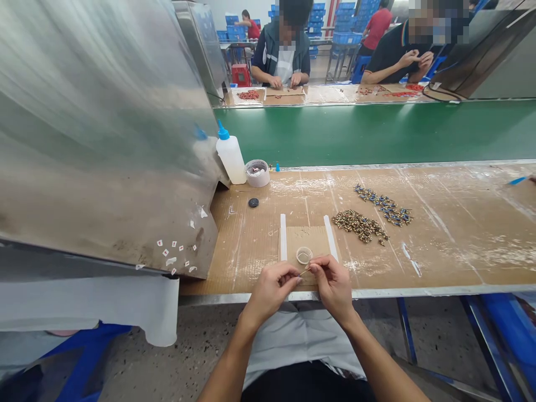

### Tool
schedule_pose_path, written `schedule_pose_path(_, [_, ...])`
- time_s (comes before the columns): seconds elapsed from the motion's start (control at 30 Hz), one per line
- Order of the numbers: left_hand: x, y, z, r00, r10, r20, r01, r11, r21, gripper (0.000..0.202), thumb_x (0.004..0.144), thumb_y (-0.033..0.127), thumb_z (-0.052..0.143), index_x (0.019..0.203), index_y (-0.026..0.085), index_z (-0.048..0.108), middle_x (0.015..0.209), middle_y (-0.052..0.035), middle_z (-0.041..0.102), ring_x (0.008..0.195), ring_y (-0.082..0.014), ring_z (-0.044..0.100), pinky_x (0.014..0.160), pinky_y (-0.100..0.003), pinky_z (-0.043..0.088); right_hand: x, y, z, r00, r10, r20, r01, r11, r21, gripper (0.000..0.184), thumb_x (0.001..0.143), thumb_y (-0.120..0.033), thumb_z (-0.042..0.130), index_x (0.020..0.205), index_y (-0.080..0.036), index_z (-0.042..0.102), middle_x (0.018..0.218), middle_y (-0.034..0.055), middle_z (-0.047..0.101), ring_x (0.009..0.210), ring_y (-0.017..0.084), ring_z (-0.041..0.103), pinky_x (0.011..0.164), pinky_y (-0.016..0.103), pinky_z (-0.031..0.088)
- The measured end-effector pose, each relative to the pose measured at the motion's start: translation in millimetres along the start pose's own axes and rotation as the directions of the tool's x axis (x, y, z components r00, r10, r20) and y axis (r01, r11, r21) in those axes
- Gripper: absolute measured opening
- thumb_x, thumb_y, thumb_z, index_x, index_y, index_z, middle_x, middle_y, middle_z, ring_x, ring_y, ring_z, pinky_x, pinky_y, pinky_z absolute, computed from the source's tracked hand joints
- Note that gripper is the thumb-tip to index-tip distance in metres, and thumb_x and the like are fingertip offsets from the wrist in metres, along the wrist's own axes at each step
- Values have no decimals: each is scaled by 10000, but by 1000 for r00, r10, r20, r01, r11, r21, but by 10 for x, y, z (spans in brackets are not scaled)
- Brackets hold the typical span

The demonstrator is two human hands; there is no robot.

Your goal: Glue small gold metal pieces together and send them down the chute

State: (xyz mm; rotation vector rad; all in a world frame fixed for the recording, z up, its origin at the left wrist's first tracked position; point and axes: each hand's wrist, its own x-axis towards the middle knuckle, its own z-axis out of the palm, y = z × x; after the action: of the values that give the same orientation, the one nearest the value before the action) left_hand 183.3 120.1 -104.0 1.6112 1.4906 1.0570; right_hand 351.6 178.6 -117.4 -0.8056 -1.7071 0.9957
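Both hands meet at the near edge of the cardboard-covered bench (439, 234), likely so the work sits right over the small clear cup (304, 255). The left hand (271, 288) has fingers curled shut, pinching something tiny at the fingertips; too small to tell what. The right hand (333, 283) is closed on a thin stick (305, 271), its tip pointing toward the left fingertips, just below the cup. The cup sits between 2 white strips (283, 237), which probably frame the work spot. To the right lie a pile of brass-coloured parts (359, 224) and a row of blue-tipped parts (385, 205), within reach. Far left stand a squeeze bottle (230, 157) and a tape roll (257, 172), with a black disc (253, 202) nearby. A metal housing (104, 128) crowds the left side. 2 other people work across the green conveyor (377, 134). Nothing blocks the hands.
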Motion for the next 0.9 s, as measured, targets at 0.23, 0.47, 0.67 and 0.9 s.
schedule_pose_path(0.23, [-13,8,-2,1000,16,3,-16,1000,-15,106,896,240,618,835,164,657,766,5,624,647,-108,501,614,-217,376,10,-18,3,1000,4,30,-5,1000,21,166,976,-298,551,862,-188,600,800,46,636,766,190,621,711,289,472])
schedule_pose_path(0.47, [-9,-3,-17,1000,-25,-14,24,999,-41,87,882,222,632,829,166,671,766,1,647,668,-112,535,635,-214,398,9,-1,-24,997,70,-18,-68,991,112,132,965,-286,581,898,-184,634,843,52,650,760,176,611,697,278,478])
schedule_pose_path(0.67, [-1,-15,-38,999,-49,-12,48,995,-88,86,870,211,635,851,158,700,791,-23,681,710,-130,590,651,-214,437,111,-27,-67,990,54,-132,-31,984,174,129,968,-270,575,887,-181,622,849,42,625,715,148,584,644,252,456])
schedule_pose_path(0.9, [-18,-56,-29,998,-59,1,58,985,-164,107,882,215,613,874,160,705,853,-35,710,770,-145,634,714,-226,483,290,-17,-85,998,-52,-44,47,994,-96,150,956,-271,587,857,-183,657,939,61,605,878,184,595,699,273,465])
